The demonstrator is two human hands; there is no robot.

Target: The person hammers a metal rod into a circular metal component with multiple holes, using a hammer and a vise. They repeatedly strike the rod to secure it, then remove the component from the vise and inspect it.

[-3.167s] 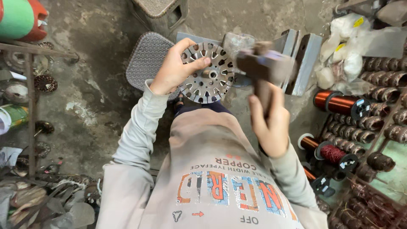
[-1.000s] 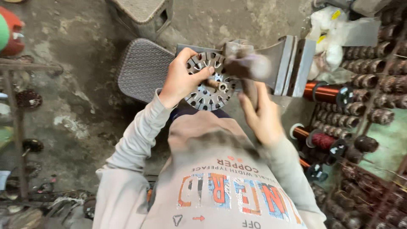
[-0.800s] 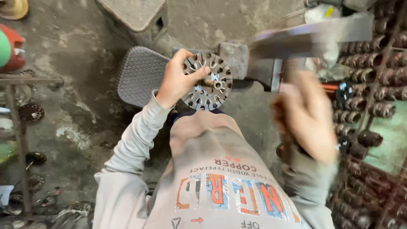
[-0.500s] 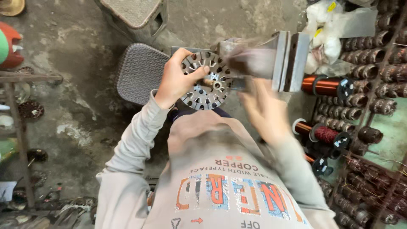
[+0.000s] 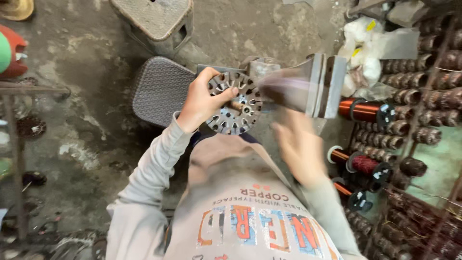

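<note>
The left hand grips a round, slotted grey metal motor core by its rim, fingers closed, above the concrete floor. The blurred right hand holds a blurred hammer beside the core; its finger state I cannot tell.

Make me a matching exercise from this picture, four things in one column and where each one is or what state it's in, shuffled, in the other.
Things:
1. slotted metal disc
2. hammer
3. stool
4. copper wire spools

Places or states:
A. blurred in mid-swing, gripped by the right hand
B. on the floor at the top of the view
D. gripped at its rim by the left hand
C. along the right side, beside racks of wound coils

Pairs: 1-D, 2-A, 3-B, 4-C
</note>
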